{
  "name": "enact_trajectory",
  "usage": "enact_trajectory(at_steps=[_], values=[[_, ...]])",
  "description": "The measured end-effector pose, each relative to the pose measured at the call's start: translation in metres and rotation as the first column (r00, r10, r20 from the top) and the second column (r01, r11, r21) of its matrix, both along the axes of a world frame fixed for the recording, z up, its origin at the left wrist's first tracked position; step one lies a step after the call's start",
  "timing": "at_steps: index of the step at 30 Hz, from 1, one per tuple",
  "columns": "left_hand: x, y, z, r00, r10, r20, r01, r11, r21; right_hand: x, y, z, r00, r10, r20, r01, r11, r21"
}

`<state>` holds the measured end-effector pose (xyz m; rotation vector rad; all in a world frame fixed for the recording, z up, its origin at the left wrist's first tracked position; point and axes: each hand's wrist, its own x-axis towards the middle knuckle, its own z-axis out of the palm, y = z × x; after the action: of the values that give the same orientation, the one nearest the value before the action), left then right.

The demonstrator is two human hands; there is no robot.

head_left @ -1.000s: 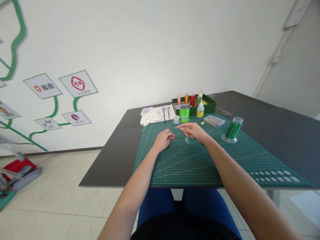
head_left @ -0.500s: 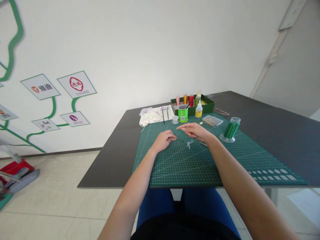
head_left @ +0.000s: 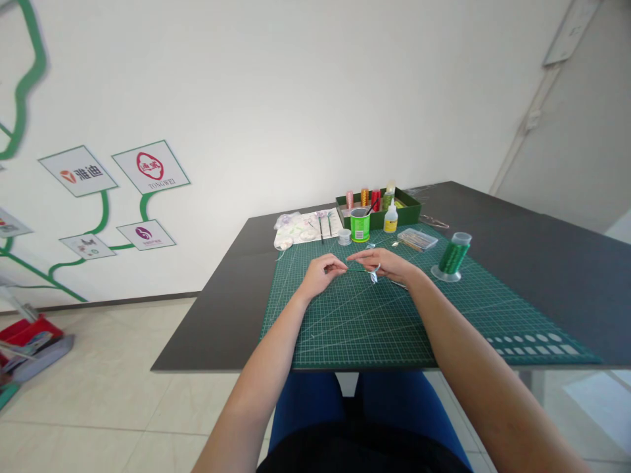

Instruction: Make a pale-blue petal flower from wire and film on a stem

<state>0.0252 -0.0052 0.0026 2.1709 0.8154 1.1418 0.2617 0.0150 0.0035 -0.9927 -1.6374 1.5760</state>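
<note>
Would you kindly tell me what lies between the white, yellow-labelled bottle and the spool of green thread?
In the head view, a clear, rectangular plastic box lies between the bottle and the spool.

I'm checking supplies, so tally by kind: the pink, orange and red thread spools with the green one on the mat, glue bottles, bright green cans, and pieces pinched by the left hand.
Thread spools: 4 (pink spool, orange spool, red spool, green spool)
Glue bottle: 1
Bright green can: 1
Stemmed piece in left hand: 1
Total: 7
</note>
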Motion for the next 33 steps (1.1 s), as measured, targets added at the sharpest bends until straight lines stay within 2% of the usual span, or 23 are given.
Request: enact_trajectory(at_steps=[5,11,18,26,33], values=[[0.000,0.000,0.000,0.995,0.027,0.093,-0.022,0.998,-0.061,-0.009,0.000,-0.005,1.000,0.000,0.004,0.001,0.999,-0.053],[-0.002,0.003,-0.002,0.988,0.078,0.135,-0.062,0.991,-0.122,-0.012,-0.004,-0.006,0.995,0.086,0.046,-0.085,0.996,-0.027],[-0.004,0.003,0.001,0.989,0.122,0.087,-0.118,0.992,-0.042,-0.010,-0.003,-0.006,0.987,0.144,0.068,-0.142,0.990,-0.024],[-0.008,0.013,-0.008,0.980,0.150,0.128,-0.140,0.987,-0.082,-0.009,-0.002,-0.004,0.987,0.129,0.093,-0.126,0.991,-0.037],[-0.010,0.020,-0.013,0.968,0.149,0.201,-0.121,0.982,-0.147,-0.007,0.006,-0.012,0.993,0.033,0.114,-0.030,0.999,-0.030]])
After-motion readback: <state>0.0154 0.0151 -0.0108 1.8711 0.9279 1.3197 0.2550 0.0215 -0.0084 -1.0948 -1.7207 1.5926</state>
